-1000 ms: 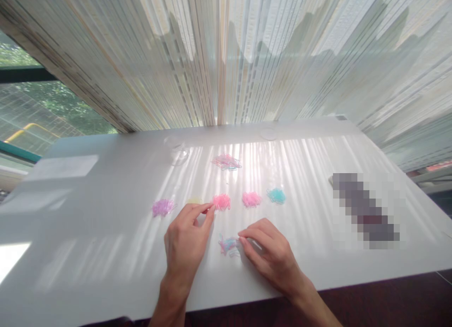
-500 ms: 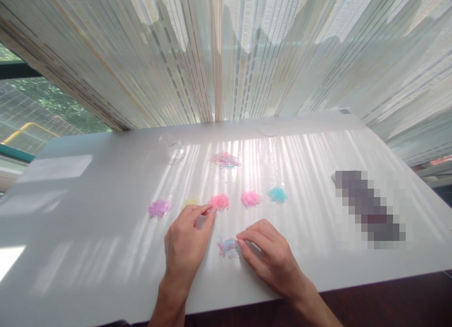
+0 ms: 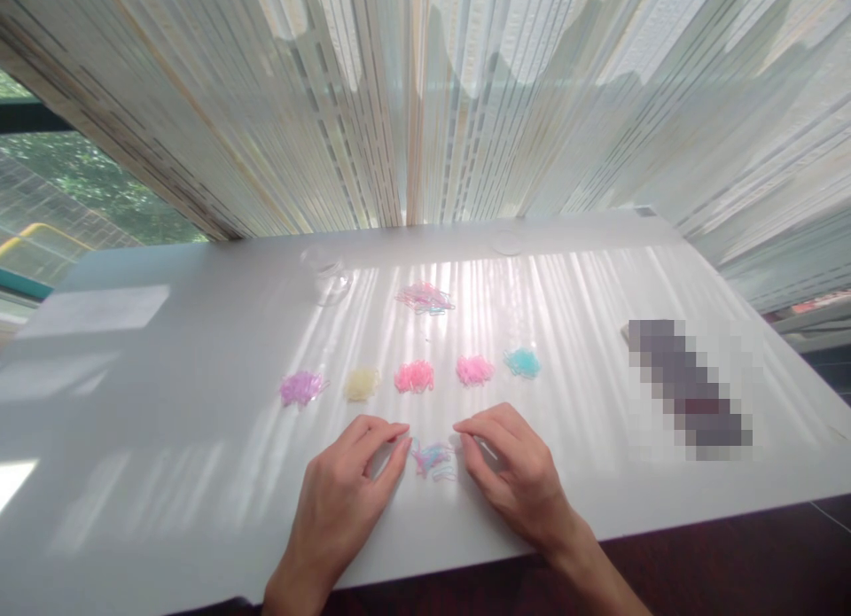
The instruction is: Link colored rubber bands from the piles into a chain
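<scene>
A small mixed pile of blue, pink and purple loops that look like paper clips [image 3: 433, 457] lies on the white table between my hands. My left hand [image 3: 355, 487] is at its left edge, thumb and forefinger slightly apart, with nothing visible between them. At the pile's right edge, my right hand [image 3: 515, 465] has thumb and forefinger drawn together; anything in them is too small to make out. Beyond my hands runs a row of single-colour piles: a purple pile [image 3: 301, 388], a yellow pile [image 3: 363, 384], a red-pink pile [image 3: 414, 377], a pink pile [image 3: 475, 370] and a turquoise pile [image 3: 522, 362].
Farther back sits another mixed pile of clips [image 3: 425, 298]. A clear container [image 3: 329, 281] is to its left, and a clear round lid [image 3: 508, 242] lies near the back edge. On the right is a blurred-out dark object [image 3: 688, 381]. A striped curtain [image 3: 412, 111] hangs behind the table [image 3: 166, 403].
My left hand has drawn back from the red-pink pile toward the near mixed pile, its fingertips parting and the yellow pile coming into full view. My right hand has shifted slightly right and away.
</scene>
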### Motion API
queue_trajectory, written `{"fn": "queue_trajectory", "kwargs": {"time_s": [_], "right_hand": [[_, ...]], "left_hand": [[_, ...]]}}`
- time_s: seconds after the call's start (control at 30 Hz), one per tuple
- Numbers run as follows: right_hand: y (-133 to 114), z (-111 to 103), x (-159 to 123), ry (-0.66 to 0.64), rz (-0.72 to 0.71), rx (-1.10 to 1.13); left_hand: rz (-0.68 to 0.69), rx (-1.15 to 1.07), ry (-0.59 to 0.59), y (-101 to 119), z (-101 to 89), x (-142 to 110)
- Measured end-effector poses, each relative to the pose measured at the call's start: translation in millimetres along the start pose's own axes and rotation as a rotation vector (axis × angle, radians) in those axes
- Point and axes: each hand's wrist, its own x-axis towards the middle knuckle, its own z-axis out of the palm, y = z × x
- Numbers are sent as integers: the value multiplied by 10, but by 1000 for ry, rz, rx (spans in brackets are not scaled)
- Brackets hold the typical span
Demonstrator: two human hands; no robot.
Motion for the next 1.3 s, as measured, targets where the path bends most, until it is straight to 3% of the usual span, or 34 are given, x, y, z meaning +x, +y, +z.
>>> {"fn": "queue_trajectory", "kwargs": {"time_s": [0.43, 1.03, 1.3], "right_hand": [[27, 41, 3, -6, 56, -65], [-45, 4, 26, -221, -85, -40], [-36, 25, 11, -235, -131, -51]], "left_hand": [[230, 1, -67, -18, 21, -49], [232, -74, -30, -23, 49, -44], [240, -98, -13, -13, 56, -54]]}}
